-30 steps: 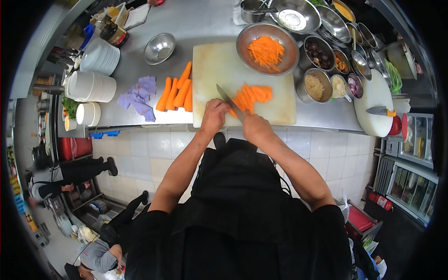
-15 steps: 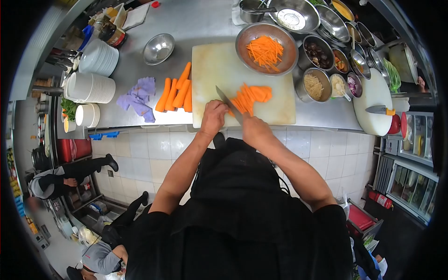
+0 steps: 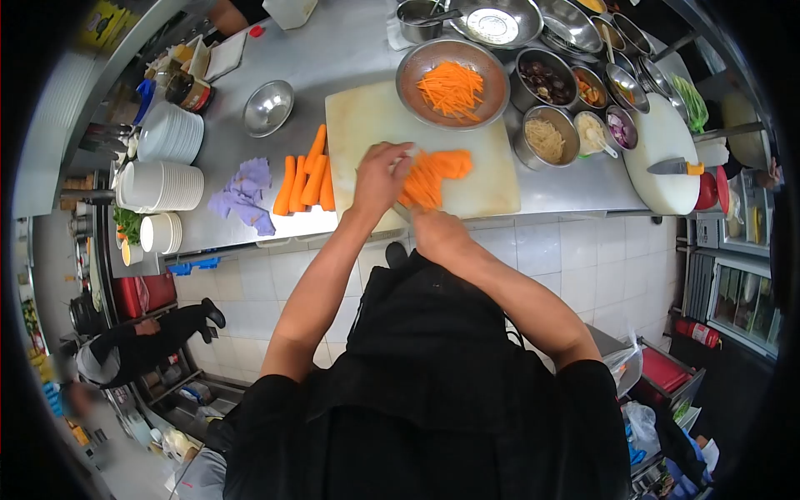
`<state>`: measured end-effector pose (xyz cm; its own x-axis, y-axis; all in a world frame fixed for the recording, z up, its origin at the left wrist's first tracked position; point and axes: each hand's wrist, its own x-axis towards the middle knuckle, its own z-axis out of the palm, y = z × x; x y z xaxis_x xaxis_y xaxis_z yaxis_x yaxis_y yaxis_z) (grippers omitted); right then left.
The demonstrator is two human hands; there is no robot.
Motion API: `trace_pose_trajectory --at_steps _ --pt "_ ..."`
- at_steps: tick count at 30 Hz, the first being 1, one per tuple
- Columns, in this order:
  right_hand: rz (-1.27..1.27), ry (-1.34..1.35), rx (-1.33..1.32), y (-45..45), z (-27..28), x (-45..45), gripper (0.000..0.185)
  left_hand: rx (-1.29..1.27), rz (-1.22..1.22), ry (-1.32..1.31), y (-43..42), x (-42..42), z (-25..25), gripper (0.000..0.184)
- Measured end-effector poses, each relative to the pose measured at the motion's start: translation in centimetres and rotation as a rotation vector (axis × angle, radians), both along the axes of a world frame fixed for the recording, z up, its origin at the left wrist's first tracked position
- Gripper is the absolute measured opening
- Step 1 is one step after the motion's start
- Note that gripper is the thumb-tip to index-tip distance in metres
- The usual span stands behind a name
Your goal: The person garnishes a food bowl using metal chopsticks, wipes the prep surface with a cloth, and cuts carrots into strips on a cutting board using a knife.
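On the white cutting board point(image 3: 492, 179) lies a pile of cut carrot point(image 3: 433, 173). My left hand point(image 3: 381, 177) is over the board at the pile's left side, its fingers bent but apart. Wrapped round a knife handle, my right hand point(image 3: 440, 235) is at the board's front edge, just below the pile; the blade is mostly hidden beside the carrot. Several whole peeled carrots point(image 3: 298, 185) lie left of the board. A steel bowl point(image 3: 408, 92) with carrot strips stands on the board's back part.
Left on the counter are a purple cloth point(image 3: 246, 196), an empty steel bowl point(image 3: 269, 108) and stacked white containers point(image 3: 167, 185). Food pots point(image 3: 546, 137) and a round board point(image 3: 667, 179) with another knife stand right. Another person point(image 3: 150, 333) is at the lower left.
The view has shifted and turned slightly. My left hand has risen and its fingers have opened out. My right hand has moved down toward the board's front edge, tilting the knife out of clear view.
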<state>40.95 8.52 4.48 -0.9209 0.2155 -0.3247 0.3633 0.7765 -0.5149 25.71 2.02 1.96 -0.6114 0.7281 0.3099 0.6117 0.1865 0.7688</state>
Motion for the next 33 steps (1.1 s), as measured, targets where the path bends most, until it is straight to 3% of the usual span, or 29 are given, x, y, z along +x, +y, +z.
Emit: trace_pose_trajectory --at_steps 3,6,8,11,18,21,24,27,30,33 --pt "-0.02 0.047 -0.029 -0.3 -0.8 0.1 0.025 -0.254 -0.275 0.163 3.9 -0.2 -0.5 0.035" --pt "-0.046 0.042 -0.043 -0.2 -1.0 0.1 0.026 -0.344 -0.4 0.238 7.0 -0.3 -2.6 0.038" --pt "-0.066 0.047 -0.054 -0.2 -1.5 0.3 0.032 -0.422 -0.44 0.292 8.1 -0.2 -3.4 0.039" --pt "-0.082 0.085 -0.061 -0.3 -1.7 0.7 0.021 -0.455 -0.452 0.276 8.7 0.3 -3.3 0.039" --pt "-0.085 0.115 -0.078 -0.2 -2.1 0.7 0.02 -0.6 -0.487 0.247 8.6 0.6 -2.6 0.032" --pt "-0.085 0.058 -0.097 0.2 -1.5 0.6 0.022 -0.505 -0.533 0.186 8.0 -0.2 -2.9 0.031" --pt "-0.112 -0.023 -0.125 1.0 -2.0 0.0 0.023 -0.324 -0.306 -0.115 6.3 0.0 -0.7 0.037" --pt "-0.181 -0.044 -0.181 3.2 -3.2 0.1 0.024 -0.069 -0.128 -0.597 2.7 -0.8 0.0 0.043" --pt "-0.248 -0.039 -0.155 4.5 -2.8 0.5 0.023 -0.029 0.015 -0.764 -0.7 0.0 -1.8 0.049" --pt "-0.193 0.014 -0.11 4.5 -1.6 0.5 0.025 -0.266 0.263 -0.529 -2.6 1.4 -5.8 0.054"
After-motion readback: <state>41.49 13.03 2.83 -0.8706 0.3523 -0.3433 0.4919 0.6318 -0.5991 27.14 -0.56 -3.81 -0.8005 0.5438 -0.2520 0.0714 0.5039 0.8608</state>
